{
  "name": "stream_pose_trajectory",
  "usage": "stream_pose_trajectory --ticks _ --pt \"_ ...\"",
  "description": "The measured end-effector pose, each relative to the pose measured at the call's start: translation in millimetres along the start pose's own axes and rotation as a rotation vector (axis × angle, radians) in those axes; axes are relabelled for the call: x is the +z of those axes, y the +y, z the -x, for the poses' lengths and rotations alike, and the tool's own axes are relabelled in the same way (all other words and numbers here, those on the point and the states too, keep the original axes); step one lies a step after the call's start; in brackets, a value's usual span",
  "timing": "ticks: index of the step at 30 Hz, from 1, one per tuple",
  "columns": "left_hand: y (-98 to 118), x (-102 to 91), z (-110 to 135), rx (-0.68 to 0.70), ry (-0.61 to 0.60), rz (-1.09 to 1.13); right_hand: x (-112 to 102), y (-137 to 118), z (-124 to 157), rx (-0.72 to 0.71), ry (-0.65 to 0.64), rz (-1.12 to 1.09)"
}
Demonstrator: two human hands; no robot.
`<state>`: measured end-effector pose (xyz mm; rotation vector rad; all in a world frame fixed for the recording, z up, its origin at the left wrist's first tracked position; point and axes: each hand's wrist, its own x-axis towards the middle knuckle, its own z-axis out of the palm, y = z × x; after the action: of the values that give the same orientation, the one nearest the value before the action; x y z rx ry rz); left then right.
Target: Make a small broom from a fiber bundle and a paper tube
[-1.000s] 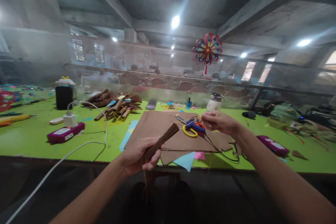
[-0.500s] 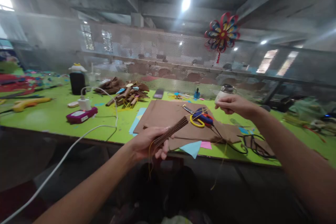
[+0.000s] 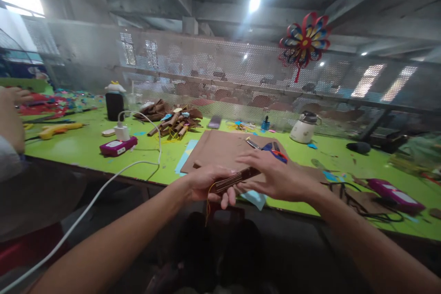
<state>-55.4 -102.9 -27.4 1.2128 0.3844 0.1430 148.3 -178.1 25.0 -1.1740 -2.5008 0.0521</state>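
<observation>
A narrow stack of pleated brown paper (image 3: 229, 183) lies across my two hands above the table's front edge. My left hand (image 3: 206, 183) is closed round its near end, and a loop of yellow thread (image 3: 208, 202) hangs there. The far end is in my right hand (image 3: 275, 174), its fingers over the top and partly hiding it. Behind this hand, scissors (image 3: 253, 143) and another blue-and-red handled tool (image 3: 275, 150) rest on a large brown sheet (image 3: 217, 147). Whether the right hand still has thread in it cannot be made out.
Rolled brown paper pieces (image 3: 172, 121) are heaped at the back. A white jug (image 3: 303, 128) stands to the right, purple devices (image 3: 119, 146) on both sides. A white cable (image 3: 103, 183) crosses the front edge. Another person's hand (image 3: 15, 95) is at far left; a yellow glue gun (image 3: 62, 129) lies nearby.
My right hand has come down and left from beside the jug onto the pleated paper's far end. The left hand keeps its hold. The view has turned slightly left.
</observation>
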Motion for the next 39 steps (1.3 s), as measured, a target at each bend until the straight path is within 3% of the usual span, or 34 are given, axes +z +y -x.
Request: stream_pose_trajectory --ticks 5,10,14,17,20,24,27,31,34,39 --pt "4 4.1 -3 -0.075 0.028 -0.064 6 -10 4 0.117 -0.212 0.055" --pt "0 6.1 -3 -0.114 0.135 -0.081 4 -4 13 0.182 -0.223 0.092" --pt "-6 10.2 19 -0.038 0.284 -0.267 -6 7 21 0.222 -0.225 0.145" --pt "-8 14.9 43 0.107 0.295 -0.421 -8 15 28 0.292 -0.224 0.201" --pt "-10 18.6 59 0.191 0.463 -0.300 -2 18 33 0.287 -0.237 0.146" --pt "-13 22.8 60 0.453 0.655 0.018 14 10 37 0.252 -0.135 0.011" --pt "-14 30.0 54 0.610 0.662 0.256 28 -2 41 0.242 -0.134 -0.018" --pt "-13 45.0 54 0.718 0.560 0.508 46 -20 51 0.272 -0.134 0.056" --pt "-12 56.6 61 0.676 0.574 0.495 48 -35 62 0.257 -0.135 0.091" --pt "-13 72.9 79 0.678 0.775 0.335 30 -53 82 0.160 -0.106 0.223"
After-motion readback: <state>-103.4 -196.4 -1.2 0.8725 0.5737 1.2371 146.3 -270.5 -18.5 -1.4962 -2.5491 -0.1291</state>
